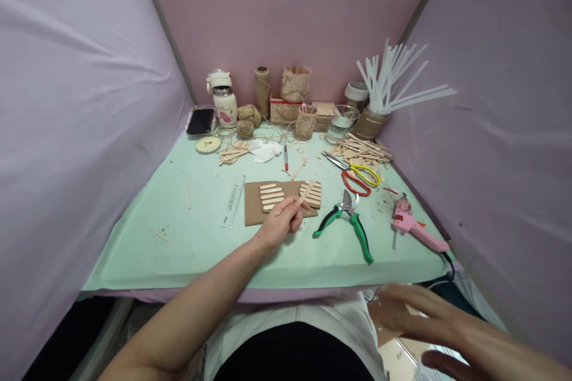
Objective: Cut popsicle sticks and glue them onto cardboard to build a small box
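Observation:
My left hand (286,219) pinches a wooden craft stick (306,193), which slants up and to the right over a piece of brown cardboard (252,214). Two small groups of craft sticks lie in rows there: the left row (271,196) and the right row (314,193), partly covered by the held stick. Below the table's front edge at lower right, my right hand (402,312) is somewhat blurred, its fingers apart and nothing visible in them. Green-handled pruning shears (346,214) lie spread right of the cardboard; a clear ruler (233,201) lies to its left.
A pink glue gun (415,226) and scissors (357,175) lie on the right. Behind them are a pile of craft sticks (364,150), white glue sticks (388,80) and a bowl of water (342,125). Twine (249,116), a bottle (224,107) and a phone (201,122) stand or lie farther left.

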A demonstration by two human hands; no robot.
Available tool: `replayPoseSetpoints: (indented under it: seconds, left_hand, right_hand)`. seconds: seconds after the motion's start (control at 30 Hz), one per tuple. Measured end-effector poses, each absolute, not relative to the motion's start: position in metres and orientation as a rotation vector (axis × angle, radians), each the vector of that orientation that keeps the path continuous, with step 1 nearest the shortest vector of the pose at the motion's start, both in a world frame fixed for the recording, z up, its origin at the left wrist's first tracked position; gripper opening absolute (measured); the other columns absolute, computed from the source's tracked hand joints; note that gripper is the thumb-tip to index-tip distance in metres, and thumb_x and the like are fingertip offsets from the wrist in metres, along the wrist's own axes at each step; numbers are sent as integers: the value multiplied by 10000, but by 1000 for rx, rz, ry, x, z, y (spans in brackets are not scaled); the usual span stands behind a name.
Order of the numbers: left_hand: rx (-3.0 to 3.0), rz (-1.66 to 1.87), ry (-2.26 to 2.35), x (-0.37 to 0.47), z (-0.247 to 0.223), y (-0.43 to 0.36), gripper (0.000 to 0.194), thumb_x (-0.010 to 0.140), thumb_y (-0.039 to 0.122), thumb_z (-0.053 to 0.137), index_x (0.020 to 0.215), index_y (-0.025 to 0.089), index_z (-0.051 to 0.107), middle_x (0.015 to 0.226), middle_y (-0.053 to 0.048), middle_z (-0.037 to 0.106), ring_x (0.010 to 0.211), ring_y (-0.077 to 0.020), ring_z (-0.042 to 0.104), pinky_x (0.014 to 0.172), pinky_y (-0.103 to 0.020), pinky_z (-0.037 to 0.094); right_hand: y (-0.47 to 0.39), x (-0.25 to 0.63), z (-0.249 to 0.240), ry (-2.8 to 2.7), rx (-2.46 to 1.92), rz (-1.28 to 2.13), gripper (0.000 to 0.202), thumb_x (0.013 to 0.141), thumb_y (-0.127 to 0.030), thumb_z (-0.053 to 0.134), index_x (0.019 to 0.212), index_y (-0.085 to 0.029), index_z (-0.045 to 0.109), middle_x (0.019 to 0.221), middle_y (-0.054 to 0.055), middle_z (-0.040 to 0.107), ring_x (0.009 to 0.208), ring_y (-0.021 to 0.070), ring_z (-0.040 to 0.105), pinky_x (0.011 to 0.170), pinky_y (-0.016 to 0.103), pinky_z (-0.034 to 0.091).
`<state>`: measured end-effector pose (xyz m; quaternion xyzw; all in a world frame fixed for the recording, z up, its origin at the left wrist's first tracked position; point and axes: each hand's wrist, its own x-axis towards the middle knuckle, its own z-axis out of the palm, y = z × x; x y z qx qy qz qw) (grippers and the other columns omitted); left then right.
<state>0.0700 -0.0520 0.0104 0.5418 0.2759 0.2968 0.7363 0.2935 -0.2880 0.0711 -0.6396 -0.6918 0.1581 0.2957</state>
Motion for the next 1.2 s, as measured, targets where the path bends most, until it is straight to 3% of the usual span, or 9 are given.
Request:
replayPoseSetpoints:
  seconds: [0.1, 0.2, 0.3, 0.37, 0.43, 0.7, 0.87, 1.03, 1.2]
  left_hand:
    - [1212, 636, 598, 70, 10, -53, 267, 892, 421, 464, 937, 174, 557, 521, 81, 367, 462, -88, 262, 478, -218, 216]
    - [1246, 612, 587, 69, 10, -54, 252, 901, 385, 432, 980, 177, 551, 550, 77, 364, 477, -96, 259, 488, -223, 221]
    - [1335, 586, 580, 67, 11, -55, 253, 924, 362, 398, 997, 170, 546, 567, 72, 352, 503, -104, 278, 514, -231, 244]
    - [1426, 601, 589, 66, 12, -56, 270, 945, 360, 377, 1010, 164, 549, 580, 66, 351, 525, -111, 303, 535, -239, 270]
    - [1545, 633, 632, 64, 13, -57, 281, 961, 358, 366, 1022, 163, 558, 609, 53, 381, 563, -121, 353, 568, -247, 308]
    - [1902, 720, 726, 64, 10, -60, 292, 978, 291, 334, 1082, 171, 579, 918, -52, 645, 842, -185, 571, 782, -293, 432]
    - [1983, 720, 706, 65, 8, -60, 299, 983, 287, 313, 1067, 168, 574, 959, -71, 663, 873, -197, 594, 799, -307, 450]
    - [2085, 691, 699, 67, 4, -61, 270, 960, 228, 319, 1053, 167, 565, 948, -90, 659, 857, -209, 592, 767, -318, 449]
    - [2078, 697, 723, 66, 4, -61, 241, 971, 254, 320, 956, 186, 550, 834, -48, 621, 763, -183, 554, 711, -292, 427]
  right_hand:
    - [-265, 295, 79, -2000, -1694, 626, 274, 810, -341, 659, 1073, -384, 725, 1149, 92, 715, 974, 241, 698, 714, 317, 574]
    - [-232, 277, 78, -1759, -1744, 625, 238, 908, -384, 539, 753, -275, 684, 755, 51, 699, 653, 189, 647, 566, 289, 508]
    - [-184, 249, 63, -1518, -1745, 559, 321, 897, -421, 540, 651, -228, 613, 616, 13, 612, 582, 170, 562, 555, 289, 453]
    - [-151, 231, 50, -1347, -1666, 633, 235, 857, -417, 589, 900, -201, 673, 801, 40, 693, 667, 177, 601, 636, 302, 486]
    - [-125, 217, 38, -1255, -1577, 723, 272, 836, -402, 605, 988, -186, 670, 844, 43, 704, 696, 180, 609, 651, 303, 487]
    - [-106, 206, 25, -1209, -1446, 761, 202, 867, -363, 535, 777, -196, 605, 694, -14, 602, 656, 151, 548, 638, 275, 444]
    - [-107, 206, 27, -1272, -1471, 758, 201, 875, -348, 486, 810, -195, 599, 698, -14, 594, 623, 142, 506, 596, 262, 416]
    - [-107, 194, 26, -1202, -1602, 476, 151, 810, -273, 497, 675, -217, 534, 594, -46, 510, 579, 140, 469, 581, 263, 378]
    - [-105, 191, 24, -1123, -1564, 532, 152, 769, -215, 459, 674, -216, 579, 624, -27, 580, 598, 151, 516, 599, 275, 417]
